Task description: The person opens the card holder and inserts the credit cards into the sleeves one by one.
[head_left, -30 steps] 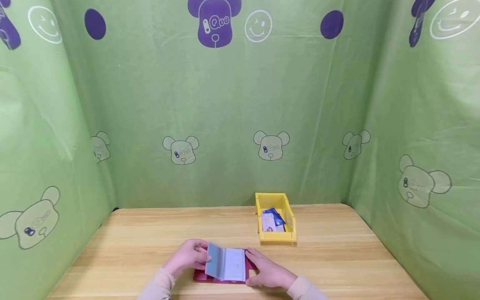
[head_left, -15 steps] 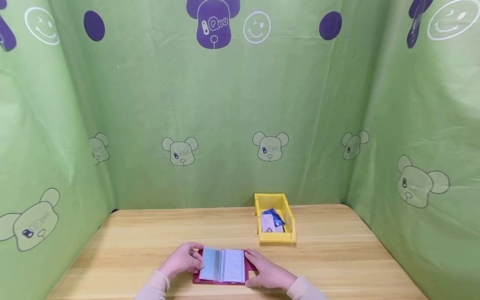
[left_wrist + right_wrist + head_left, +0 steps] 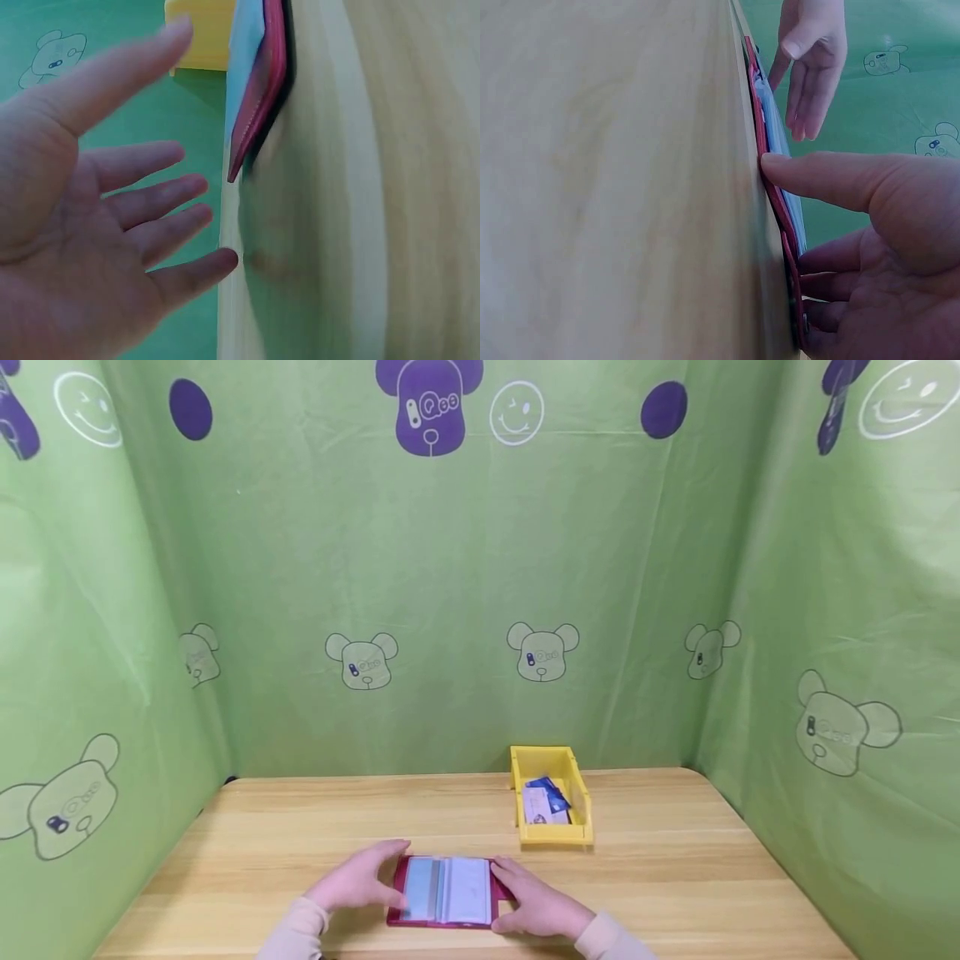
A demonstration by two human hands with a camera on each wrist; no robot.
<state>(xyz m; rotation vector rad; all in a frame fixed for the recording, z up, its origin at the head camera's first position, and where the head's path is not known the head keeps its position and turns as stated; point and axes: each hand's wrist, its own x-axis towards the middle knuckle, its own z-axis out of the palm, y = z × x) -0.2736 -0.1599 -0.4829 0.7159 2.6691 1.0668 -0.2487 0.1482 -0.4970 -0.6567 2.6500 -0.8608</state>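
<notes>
Only wrist views show the left hand (image 3: 82, 217) palm-side, its fingers (image 3: 159, 201) spread and empty, while the right hand (image 3: 538, 903) holds the flat, open red wallet (image 3: 467, 893) on its right.

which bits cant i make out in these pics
- Print on the cards: too small in the head view.
- Count of cards in the yellow bin: they overlap in the head view.
- Right side of the red card holder: partly behind the right hand, head view.
- Its underside: faces the table, head view.
- Heel of the left hand: cut off by the left wrist picture's edge.
</notes>
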